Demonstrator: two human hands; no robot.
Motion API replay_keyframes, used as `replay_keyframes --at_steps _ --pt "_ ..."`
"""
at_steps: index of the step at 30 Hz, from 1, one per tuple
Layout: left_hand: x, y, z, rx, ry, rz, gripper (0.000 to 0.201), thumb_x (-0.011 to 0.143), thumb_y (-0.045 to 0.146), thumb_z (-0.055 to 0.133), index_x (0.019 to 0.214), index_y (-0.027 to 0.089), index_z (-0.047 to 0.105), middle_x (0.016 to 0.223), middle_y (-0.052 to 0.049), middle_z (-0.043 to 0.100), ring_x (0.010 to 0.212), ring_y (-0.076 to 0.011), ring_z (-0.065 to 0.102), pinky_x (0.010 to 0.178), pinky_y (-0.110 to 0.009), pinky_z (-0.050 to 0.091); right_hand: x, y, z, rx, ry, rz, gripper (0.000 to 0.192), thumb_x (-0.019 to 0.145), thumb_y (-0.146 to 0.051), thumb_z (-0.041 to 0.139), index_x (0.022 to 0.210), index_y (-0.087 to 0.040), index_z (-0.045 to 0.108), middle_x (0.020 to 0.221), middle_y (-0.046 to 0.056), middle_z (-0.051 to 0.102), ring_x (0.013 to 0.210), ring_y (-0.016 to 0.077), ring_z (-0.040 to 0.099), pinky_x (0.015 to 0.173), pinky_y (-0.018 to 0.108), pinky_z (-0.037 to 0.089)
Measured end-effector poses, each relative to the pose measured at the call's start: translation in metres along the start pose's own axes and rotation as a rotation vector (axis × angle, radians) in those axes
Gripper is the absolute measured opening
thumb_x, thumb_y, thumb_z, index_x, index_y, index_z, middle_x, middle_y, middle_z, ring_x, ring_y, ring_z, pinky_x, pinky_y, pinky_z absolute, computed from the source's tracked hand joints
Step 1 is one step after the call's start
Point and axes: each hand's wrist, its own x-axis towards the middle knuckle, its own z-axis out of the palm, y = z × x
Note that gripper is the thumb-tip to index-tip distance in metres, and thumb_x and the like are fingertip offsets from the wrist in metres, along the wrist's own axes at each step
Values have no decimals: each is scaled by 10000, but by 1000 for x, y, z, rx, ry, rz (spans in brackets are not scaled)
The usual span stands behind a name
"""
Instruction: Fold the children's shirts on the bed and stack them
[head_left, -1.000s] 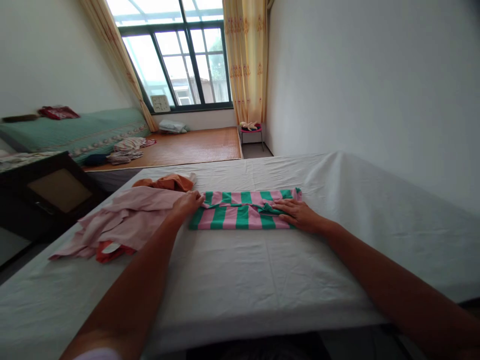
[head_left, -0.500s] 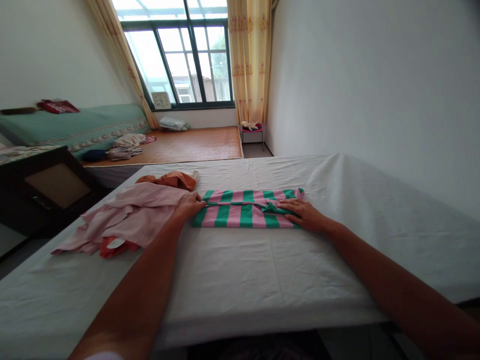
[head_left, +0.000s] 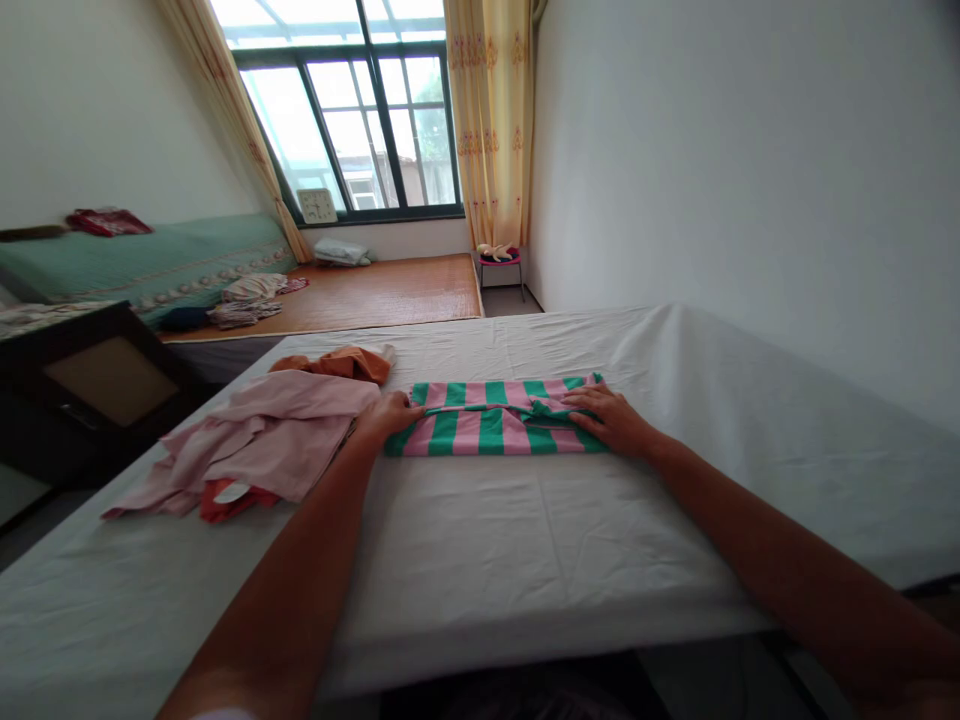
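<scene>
A pink-and-green striped garment [head_left: 487, 428] lies folded into a long strip on the white sheet [head_left: 525, 540] of the bed. My left hand [head_left: 388, 414] rests on its left end with fingers curled at the edge. At the right end, my right hand [head_left: 611, 418] lies flat on the cloth, fingers spread toward a bunched fold near the middle. Both forearms reach in from the bottom of the head view.
A pale pink garment [head_left: 259, 435] lies left of the striped one, with an orange cloth [head_left: 337, 362] behind it and a red piece [head_left: 221, 497] under it. A dark cabinet [head_left: 90, 385] stands left. A white wall runs along the right.
Both hands stay on the ends of the striped garment. My left hand has slid slightly onto its left edge; the view shifted a little.
</scene>
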Motion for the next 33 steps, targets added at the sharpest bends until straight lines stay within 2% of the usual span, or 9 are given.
replay_keyframes --at_steps 4,7,13,17,20,25,27,31,33 --pt "-6 6 -1 0 35 121 264 787 449 535 832 204 624 854 -78 689 808 -249 632 637 -284 400 4 4 -9 15 181 49 276 914 -316 502 1108 -254 687 1175 57 682 1142 244 577 1012 452 439" --pt "-11 16 -9 -8 128 114 228 819 398 498 891 200 588 885 -81 676 828 -240 619 665 -284 407 5 8 -16 28 291 63 264 906 -274 492 1075 -239 692 1133 59 696 1103 233 595 995 429 456" --pt "-15 48 -35 -86 150 191 181 827 331 470 874 184 565 820 -52 635 799 -210 598 690 -282 419 1 13 -30 53 365 89 265 885 -230 480 1036 -234 698 1100 55 706 1074 225 603 983 425 463" --pt "-14 85 -44 -303 95 280 226 820 362 463 854 168 575 774 -13 605 740 -174 572 652 -265 434 -1 15 -41 95 357 211 290 890 -262 467 1058 -243 704 1101 54 707 1084 246 592 1004 438 447" --pt "-16 132 -45 -478 84 354 278 822 366 472 945 146 591 810 -11 612 743 -163 567 644 -260 450 -2 15 -45 225 331 321 294 896 -320 465 1056 -244 700 1062 37 716 973 220 633 905 381 512" --pt "-26 225 -25 -580 54 476 331 819 285 535 1103 127 598 891 -48 651 799 -179 601 691 -281 493 -3 16 -41 553 236 405 358 914 -472 462 1056 -211 661 934 42 731 736 158 661 711 286 549" --pt "-31 253 -10 -650 -26 532 384 828 282 560 1183 136 572 887 -51 664 794 -178 621 675 -277 513 -4 18 -39 724 181 490 469 910 -574 430 1063 -185 641 893 64 732 660 154 658 622 269 544" --pt "-36 268 12 -877 -309 571 555 888 367 539 1386 167 396 992 -82 679 793 -165 669 597 -235 533 -6 24 -34 906 55 572 597 881 -683 397 1047 -164 642 862 66 731 745 197 686 666 296 564" --pt "-33 256 14 -897 -265 571 532 909 384 511 1382 164 408 1088 -112 668 838 -174 678 626 -252 550 -6 30 -27 847 56 528 538 827 -635 554 1088 -172 637 934 61 731 880 229 682 782 329 562"
